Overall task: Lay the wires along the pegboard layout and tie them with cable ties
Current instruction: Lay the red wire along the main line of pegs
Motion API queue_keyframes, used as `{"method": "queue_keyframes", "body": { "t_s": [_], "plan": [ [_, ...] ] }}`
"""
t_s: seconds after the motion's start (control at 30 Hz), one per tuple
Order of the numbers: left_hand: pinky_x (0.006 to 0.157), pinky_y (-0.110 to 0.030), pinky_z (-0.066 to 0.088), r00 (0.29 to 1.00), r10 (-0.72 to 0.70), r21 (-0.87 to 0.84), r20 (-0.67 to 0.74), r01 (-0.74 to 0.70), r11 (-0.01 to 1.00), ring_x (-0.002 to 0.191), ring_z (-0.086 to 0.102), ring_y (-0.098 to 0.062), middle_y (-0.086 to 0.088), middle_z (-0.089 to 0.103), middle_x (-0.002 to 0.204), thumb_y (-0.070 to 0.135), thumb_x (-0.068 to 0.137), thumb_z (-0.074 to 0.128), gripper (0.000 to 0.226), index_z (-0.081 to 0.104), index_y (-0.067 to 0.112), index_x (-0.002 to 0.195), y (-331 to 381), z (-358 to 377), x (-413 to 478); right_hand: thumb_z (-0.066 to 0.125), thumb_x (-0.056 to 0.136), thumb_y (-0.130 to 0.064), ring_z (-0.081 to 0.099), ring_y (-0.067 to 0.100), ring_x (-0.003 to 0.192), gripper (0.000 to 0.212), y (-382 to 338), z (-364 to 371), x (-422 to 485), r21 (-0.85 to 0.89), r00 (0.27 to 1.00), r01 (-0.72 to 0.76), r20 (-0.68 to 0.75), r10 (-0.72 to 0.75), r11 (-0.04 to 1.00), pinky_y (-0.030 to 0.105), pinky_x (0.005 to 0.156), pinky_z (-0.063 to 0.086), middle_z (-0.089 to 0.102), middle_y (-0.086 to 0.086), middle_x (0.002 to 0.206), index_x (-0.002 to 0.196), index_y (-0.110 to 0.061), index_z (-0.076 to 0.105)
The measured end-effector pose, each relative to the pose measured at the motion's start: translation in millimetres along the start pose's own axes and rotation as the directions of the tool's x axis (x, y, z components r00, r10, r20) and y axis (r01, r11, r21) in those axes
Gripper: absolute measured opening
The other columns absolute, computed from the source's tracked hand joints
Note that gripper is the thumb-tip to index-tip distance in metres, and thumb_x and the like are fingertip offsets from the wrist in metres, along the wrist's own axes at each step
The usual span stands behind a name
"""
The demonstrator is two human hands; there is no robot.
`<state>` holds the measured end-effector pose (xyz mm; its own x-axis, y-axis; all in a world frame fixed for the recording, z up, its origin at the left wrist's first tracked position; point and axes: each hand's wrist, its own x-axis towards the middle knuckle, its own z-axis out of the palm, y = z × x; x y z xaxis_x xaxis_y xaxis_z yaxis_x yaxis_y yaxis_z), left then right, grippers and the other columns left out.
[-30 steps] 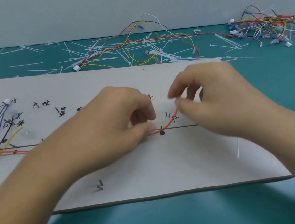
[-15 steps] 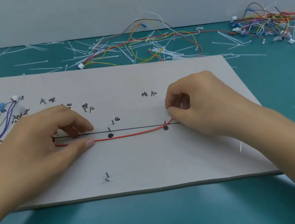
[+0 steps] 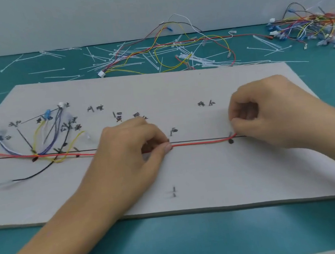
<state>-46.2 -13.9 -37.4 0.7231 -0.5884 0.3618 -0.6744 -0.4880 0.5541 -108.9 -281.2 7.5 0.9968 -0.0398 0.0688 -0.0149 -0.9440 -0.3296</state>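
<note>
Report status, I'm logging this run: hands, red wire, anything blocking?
Left hand pinches red wire mid-run. Right hand pinches its end beside peg. Nothing seen blocking.

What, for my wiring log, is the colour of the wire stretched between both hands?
Plain red wire, pinched by left hand and right hand; head view.

Teal table top (image 3: 177, 250), plain pale grey wall (image 3: 85, 14) rising along its far edge

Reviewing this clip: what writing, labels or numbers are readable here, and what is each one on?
"黄": handwritten on the board, centre-left.
"白": handwritten on the board, above the red wire.
"黄": handwritten on the board, by the fanned wires.
Other handwritten marks on the board: too blurred to read.
No printed text or numbers show.
</note>
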Motion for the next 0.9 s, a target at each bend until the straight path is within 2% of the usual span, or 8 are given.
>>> {"method": "queue_keyframes", "body": {
  "t_s": [0.13, 0.2, 0.3, 0.4, 0.5, 0.67, 0.8, 0.9],
  "plan": [
    [0.089, -0.044, 0.043, 0.999, 0.038, 0.101, -0.003, -0.038, 0.994, 0.095, 0.064, -0.021, 0.006, 0.067, 0.092, 0.033, 0.096, 0.07, 0.01, 0.076, 0.025, 0.096, 42.6, 31.0, 13.6, 0.071, 0.069, -0.021, 0.061, -0.006, 0.07, 0.018, 25.0, -18.1, -26.7, -0.063, 0.977, -0.214, -0.035, 0.212, 0.975, 0.018, 0.049, 0.038, 0.065, -0.027, 0.065, 0.074, -0.038, 0.069],
    [0.093, -0.042, 0.039, 0.998, 0.053, 0.093, 0.019, -0.055, 0.994, 0.104, 0.061, -0.021, 0.007, 0.065, 0.1, 0.035, 0.098, 0.066, 0.014, 0.073, 0.026, 0.106, 59.5, 38.8, 15.3, 0.073, 0.067, -0.02, 0.061, -0.007, 0.069, 0.033, 36.5, -21.7, -36.2, -0.089, 0.954, -0.292, -0.091, 0.284, 0.952, 0.016, 0.056, 0.039, 0.064, -0.032, 0.066, 0.083, -0.048, 0.067],
    [0.096, -0.043, 0.041, 0.995, 0.103, 0.04, 0.0, -0.103, 0.994, 0.107, 0.06, -0.023, 0.004, 0.065, 0.106, 0.024, 0.095, 0.07, 0.021, 0.072, 0.021, 0.116, 68.0, 31.6, 9.7, 0.076, 0.071, -0.021, 0.06, 0.008, 0.056, 0.04, 55.2, -18.6, -44.1, -0.043, 0.924, -0.35, -0.179, 0.338, 0.936, 0.03, 0.064, 0.054, 0.063, -0.036, 0.073, 0.084, -0.057, 0.065],
    [0.094, -0.025, 0.046, 0.999, 0.034, -0.005, -0.029, -0.034, 0.999, 0.098, 0.061, -0.011, 0.006, 0.066, 0.101, 0.013, 0.091, 0.073, 0.019, 0.074, 0.021, 0.109, 48.8, 2.9, 6.2, 0.06, 0.068, -0.05, 0.06, 0.009, 0.068, 0.028, 46.9, -16.0, -48.8, 0.07, 0.912, -0.297, -0.277, 0.304, 0.952, 0.047, 0.076, 0.059, 0.064, -0.034, 0.092, 0.095, -0.06, 0.063],
    [0.071, -0.003, 0.036, 0.991, -0.121, 0.018, -0.052, 0.122, 0.992, 0.083, 0.057, -0.003, 0.015, 0.065, 0.088, 0.02, 0.086, 0.078, 0.016, 0.074, 0.032, 0.095, 6.1, -33.9, 5.7, 0.058, 0.071, -0.053, 0.059, 0.0, 0.073, 0.028, 12.4, -11.6, -39.4, 0.186, 0.907, -0.212, -0.329, 0.264, 0.959, 0.035, 0.071, 0.053, 0.066, -0.031, 0.093, 0.097, -0.054, 0.067],
    [0.07, -0.009, 0.04, 0.969, -0.229, 0.156, 0.093, 0.213, 0.965, 0.094, 0.057, 0.004, 0.027, 0.062, 0.097, 0.046, 0.073, 0.082, 0.025, 0.071, 0.049, 0.095, -40.9, -72.3, 0.5, 0.07, 0.078, -0.038, 0.054, -0.004, 0.084, 0.016, -51.3, 11.1, -20.2, 0.194, 0.995, -0.049, -0.077, 0.065, 0.98, 0.007, 0.071, 0.037, 0.064, -0.02, 0.087, 0.094, -0.037, 0.073],
    [0.076, -0.022, 0.043, 0.959, -0.218, 0.156, 0.183, 0.191, 0.969, 0.096, 0.058, 0.003, 0.027, 0.065, 0.1, 0.046, 0.068, 0.084, 0.031, 0.07, 0.051, 0.096, -45.6, -72.1, 3.1, 0.07, 0.088, -0.033, 0.051, 0.007, 0.085, 0.017, -77.8, 35.6, 5.9, 0.098, 0.995, 0.092, 0.016, -0.094, 0.991, 0.025, 0.079, 0.041, 0.06, -0.013, 0.094, 0.104, -0.03, 0.072],
    [0.075, -0.021, 0.044, 0.967, -0.202, 0.119, 0.158, 0.184, 0.976, 0.092, 0.06, -0.002, 0.024, 0.068, 0.093, 0.042, 0.069, 0.085, 0.02, 0.074, 0.043, 0.085, -47.2, -69.2, 3.4, 0.067, 0.089, -0.024, 0.052, 0.008, 0.079, 0.005, -88.6, 45.2, 22.8, 0.084, 0.99, 0.138, 0.019, -0.14, 0.987, 0.03, 0.075, 0.047, 0.062, -0.01, 0.087, 0.092, -0.024, 0.071]
  ]
}}
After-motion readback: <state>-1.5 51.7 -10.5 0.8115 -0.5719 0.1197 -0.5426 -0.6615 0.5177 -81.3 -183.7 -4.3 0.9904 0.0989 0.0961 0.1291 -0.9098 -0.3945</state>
